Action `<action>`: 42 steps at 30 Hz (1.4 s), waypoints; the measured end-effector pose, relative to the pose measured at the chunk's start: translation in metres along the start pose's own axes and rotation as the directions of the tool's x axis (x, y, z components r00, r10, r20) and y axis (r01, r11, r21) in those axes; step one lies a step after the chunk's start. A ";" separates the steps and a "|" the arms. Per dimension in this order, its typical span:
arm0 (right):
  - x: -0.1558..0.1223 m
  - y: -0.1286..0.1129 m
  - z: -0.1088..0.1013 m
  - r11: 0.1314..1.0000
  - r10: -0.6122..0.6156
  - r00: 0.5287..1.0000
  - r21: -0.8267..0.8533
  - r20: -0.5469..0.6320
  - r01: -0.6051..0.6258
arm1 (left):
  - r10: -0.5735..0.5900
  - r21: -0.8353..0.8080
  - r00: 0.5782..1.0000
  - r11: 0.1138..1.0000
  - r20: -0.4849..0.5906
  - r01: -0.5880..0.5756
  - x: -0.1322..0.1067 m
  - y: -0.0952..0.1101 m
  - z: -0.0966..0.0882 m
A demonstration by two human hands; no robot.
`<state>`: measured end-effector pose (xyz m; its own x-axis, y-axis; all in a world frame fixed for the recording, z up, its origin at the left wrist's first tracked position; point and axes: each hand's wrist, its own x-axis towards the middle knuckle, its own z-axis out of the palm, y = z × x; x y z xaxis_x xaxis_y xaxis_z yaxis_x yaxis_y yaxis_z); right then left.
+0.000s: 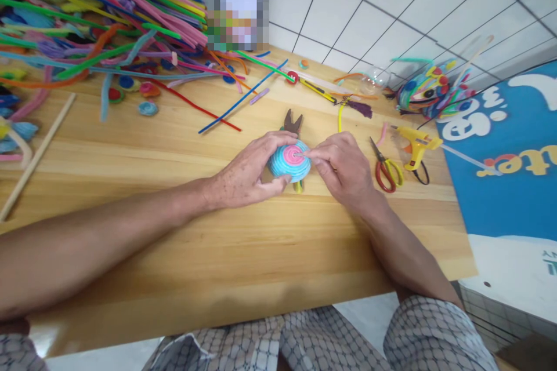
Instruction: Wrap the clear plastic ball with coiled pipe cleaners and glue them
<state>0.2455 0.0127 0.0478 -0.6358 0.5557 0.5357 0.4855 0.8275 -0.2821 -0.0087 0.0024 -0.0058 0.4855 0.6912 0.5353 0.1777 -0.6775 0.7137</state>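
Note:
My left hand [255,171] is curled round the side of a coiled pipe-cleaner dome [278,169], light blue on the outside with a pink spiral centre. At that pink centre, my right hand [343,165] pinches a thin grey tip or wire end between thumb and forefinger; its exact kind is too small to tell. Under and behind the dome lies a pair of pliers [293,122], dark jaws pointing away, handles mostly hidden. To the right of my right hand rest scissors [385,171] with red and yellow handles.
A large heap of coloured pipe cleaners [143,6] fills the back left. A yellow glue gun [418,145] lies at right, near a blue printed board [505,145]. A yellow cutter knife [317,90] is at the back, a wooden stick [37,156] at left. A tiled wall [369,6] stands behind.

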 end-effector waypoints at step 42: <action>-0.009 -0.016 0.022 1.000 0.002 0.983 -0.029 -0.184 -0.008 | -0.226 -0.245 0.973 0.947 -0.044 0.209 0.011 0.017 -0.002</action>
<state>0.2303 -0.0042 0.0301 -0.5132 0.5330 0.6727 0.5072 0.8206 -0.2633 -0.0019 -0.0013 0.0130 0.3947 0.8367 0.3796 0.0598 -0.4357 0.8981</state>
